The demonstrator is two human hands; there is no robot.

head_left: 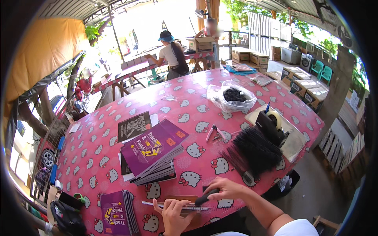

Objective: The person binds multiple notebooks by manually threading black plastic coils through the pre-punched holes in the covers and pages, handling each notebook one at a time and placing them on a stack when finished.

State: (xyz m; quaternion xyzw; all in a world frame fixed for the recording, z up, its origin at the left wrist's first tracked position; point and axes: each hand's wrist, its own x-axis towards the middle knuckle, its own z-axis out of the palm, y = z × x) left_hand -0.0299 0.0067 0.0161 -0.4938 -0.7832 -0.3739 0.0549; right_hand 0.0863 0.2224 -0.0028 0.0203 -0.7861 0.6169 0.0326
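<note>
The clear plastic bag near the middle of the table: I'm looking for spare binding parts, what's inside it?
Inside the clear plastic bag lies a dark, tangled heap, black and coil-like. The crumpled plastic and glare hide what exactly the pieces are and anything beneath them.

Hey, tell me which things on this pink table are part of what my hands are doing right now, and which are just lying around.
In use:
- left hand steadying a spiral-bound booklet
- right hand gripping a black-handled tool
- pile of black binding combs, close by

Lying about:
- stack of purple booklets
- pink pliers
- tape dispenser
- plastic bag of black pieces
</note>
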